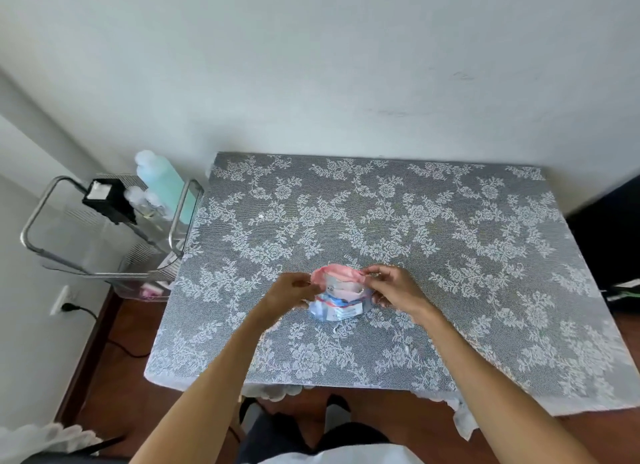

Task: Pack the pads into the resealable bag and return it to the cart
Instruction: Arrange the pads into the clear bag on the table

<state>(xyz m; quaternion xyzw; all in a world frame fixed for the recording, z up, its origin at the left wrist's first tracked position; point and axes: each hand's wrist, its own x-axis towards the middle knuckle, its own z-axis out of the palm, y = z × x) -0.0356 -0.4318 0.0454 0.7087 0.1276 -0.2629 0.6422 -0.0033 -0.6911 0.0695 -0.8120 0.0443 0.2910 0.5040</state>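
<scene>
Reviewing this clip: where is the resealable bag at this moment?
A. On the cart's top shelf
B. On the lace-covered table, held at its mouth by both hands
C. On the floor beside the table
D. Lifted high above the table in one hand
B: the resealable bag sits on the table, with the left hand and right hand pinching either side of its open top, where pink pads show; the cart stands apart at the left.

The clear resealable bag point(334, 309), printed in blue and white, lies near the table's point(450, 255) front edge, left of centre. Pink pads point(337, 276) stick out of its open mouth. The metal cart point(104, 228) stands against the table's left edge.
</scene>
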